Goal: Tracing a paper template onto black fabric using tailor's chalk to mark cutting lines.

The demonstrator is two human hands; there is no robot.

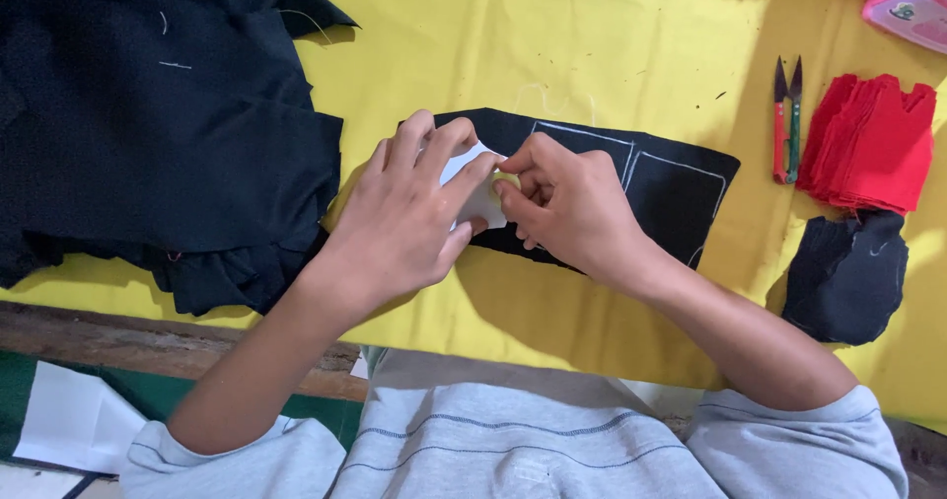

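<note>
A black fabric strip (671, 188) with white chalk rectangles drawn on it lies on the yellow cloth (552, 55). My left hand (409, 218) presses flat on a white template piece (472, 178) laid over the strip's left end. My right hand (567, 203) is closed on a small pale yellow piece of chalk (506, 178), its tip at the template's right edge. Most of the template is hidden under my left hand.
A big pile of black fabric (158, 114) fills the left. At the right lie red-handled thread snips (786, 119), a stack of red fabric pieces (873, 144), a stack of dark cut pieces (848, 277) and a pink box (912, 6).
</note>
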